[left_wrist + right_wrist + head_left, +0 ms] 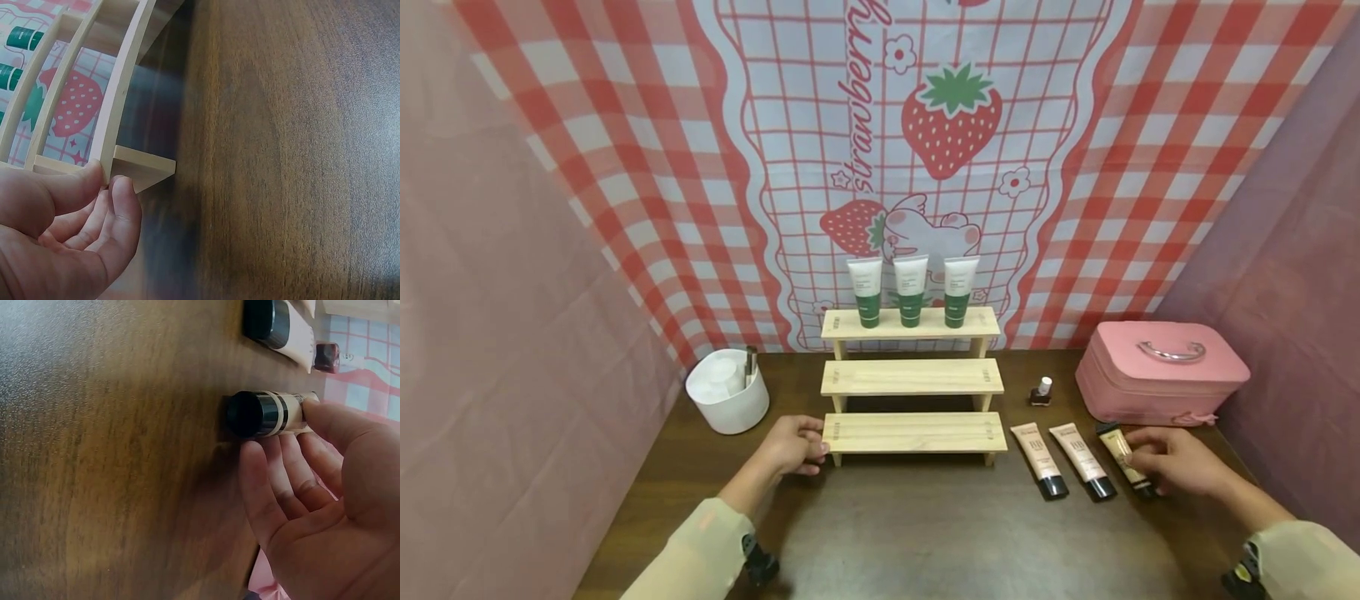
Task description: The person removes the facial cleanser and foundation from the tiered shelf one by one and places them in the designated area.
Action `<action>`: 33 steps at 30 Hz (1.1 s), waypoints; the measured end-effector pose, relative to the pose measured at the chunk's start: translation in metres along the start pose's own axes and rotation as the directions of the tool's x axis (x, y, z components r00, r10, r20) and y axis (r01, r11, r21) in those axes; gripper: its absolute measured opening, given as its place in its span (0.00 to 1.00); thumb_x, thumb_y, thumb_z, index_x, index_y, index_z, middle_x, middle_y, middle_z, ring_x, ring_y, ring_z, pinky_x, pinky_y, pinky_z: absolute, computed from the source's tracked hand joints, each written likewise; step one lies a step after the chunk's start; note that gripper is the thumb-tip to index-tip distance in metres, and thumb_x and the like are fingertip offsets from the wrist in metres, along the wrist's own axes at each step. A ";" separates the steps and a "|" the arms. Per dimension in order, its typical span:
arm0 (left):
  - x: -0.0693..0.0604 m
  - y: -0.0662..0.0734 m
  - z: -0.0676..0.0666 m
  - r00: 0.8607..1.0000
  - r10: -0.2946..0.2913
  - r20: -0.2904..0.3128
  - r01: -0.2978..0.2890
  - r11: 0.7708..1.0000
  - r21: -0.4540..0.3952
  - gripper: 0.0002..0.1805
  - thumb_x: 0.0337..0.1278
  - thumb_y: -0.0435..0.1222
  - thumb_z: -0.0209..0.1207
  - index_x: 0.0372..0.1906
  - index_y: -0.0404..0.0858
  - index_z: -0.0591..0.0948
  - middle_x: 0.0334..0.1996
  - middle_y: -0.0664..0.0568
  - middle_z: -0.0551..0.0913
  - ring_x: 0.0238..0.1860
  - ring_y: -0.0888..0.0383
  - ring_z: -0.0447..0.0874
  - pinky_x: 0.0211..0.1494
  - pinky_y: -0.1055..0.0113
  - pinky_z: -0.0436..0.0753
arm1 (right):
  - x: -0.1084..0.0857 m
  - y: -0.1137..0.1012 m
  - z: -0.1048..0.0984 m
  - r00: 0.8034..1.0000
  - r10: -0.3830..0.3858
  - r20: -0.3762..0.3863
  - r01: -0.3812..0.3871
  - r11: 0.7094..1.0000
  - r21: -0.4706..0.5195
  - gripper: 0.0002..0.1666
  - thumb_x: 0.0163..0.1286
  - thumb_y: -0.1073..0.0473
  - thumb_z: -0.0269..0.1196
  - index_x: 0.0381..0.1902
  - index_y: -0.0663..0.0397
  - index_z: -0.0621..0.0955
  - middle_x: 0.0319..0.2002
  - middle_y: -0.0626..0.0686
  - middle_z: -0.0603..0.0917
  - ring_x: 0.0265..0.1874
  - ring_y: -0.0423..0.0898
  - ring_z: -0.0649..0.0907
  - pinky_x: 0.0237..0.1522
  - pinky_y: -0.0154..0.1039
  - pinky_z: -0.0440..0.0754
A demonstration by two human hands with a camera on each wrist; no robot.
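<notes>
My left hand (795, 446) pinches the left end of the lowest step of a three-tier wooden display rack (913, 433). In the left wrist view, thumb and index finger (127, 197) meet at the board's corner. My right hand (1176, 461) holds a gold tube with black ends (1123, 454) at the right of the table. The right wrist view shows the thumb on the tube's side and its black cap (245, 415) toward the camera. Left of it lie two beige BB cream tubes (1037, 454), (1081, 454), black caps toward me.
Three white-and-green tubes (911, 292) stand on the rack's top step. A small dark nail polish bottle (1041, 392) stands right of the rack, before a pink case (1157, 375). At left is a white round container (730, 408) with items inside. A strawberry-print cloth (951, 125) hangs behind.
</notes>
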State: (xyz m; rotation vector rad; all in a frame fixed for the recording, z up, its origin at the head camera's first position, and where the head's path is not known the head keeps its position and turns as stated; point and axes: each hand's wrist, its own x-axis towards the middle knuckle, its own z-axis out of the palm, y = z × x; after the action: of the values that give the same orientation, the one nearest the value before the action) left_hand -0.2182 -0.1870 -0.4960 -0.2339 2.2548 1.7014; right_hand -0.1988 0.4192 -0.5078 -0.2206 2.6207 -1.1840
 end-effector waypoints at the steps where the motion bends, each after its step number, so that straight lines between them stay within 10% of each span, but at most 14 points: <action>1: 0.000 0.000 0.000 1.000 0.000 0.000 0.000 1.000 -0.001 0.23 0.59 0.19 0.64 0.60 0.23 0.75 0.39 0.40 0.82 0.31 0.53 0.82 0.30 0.59 0.90 | 0.000 0.000 0.000 1.000 0.016 0.002 -0.016 1.000 0.002 0.26 0.73 0.61 0.65 0.58 0.79 0.75 0.42 0.63 0.88 0.29 0.39 0.83 0.22 0.44 0.87; 22: 0.001 0.000 0.000 1.000 -0.003 0.004 0.003 1.000 0.007 0.23 0.59 0.19 0.64 0.60 0.23 0.75 0.41 0.39 0.83 0.31 0.52 0.82 0.31 0.58 0.91 | -0.004 -0.001 0.001 0.995 0.092 -0.026 -0.092 0.995 -0.028 0.29 0.72 0.54 0.67 0.58 0.75 0.78 0.45 0.65 0.88 0.31 0.41 0.83 0.23 0.44 0.88; 33: 0.002 0.000 0.000 1.000 -0.005 0.008 0.005 1.000 -0.008 0.23 0.59 0.18 0.63 0.60 0.22 0.75 0.40 0.39 0.83 0.31 0.52 0.82 0.30 0.60 0.90 | 0.009 -0.035 -0.012 0.975 -0.149 -0.166 0.114 0.972 -0.207 0.21 0.68 0.61 0.70 0.53 0.71 0.82 0.39 0.60 0.89 0.31 0.31 0.82 0.26 0.34 0.84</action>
State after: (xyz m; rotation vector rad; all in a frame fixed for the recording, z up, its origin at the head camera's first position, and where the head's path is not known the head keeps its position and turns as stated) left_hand -0.2198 -0.1873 -0.4963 -0.2343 2.2405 1.7055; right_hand -0.2095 0.4025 -0.4758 -0.3450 2.9260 -1.0274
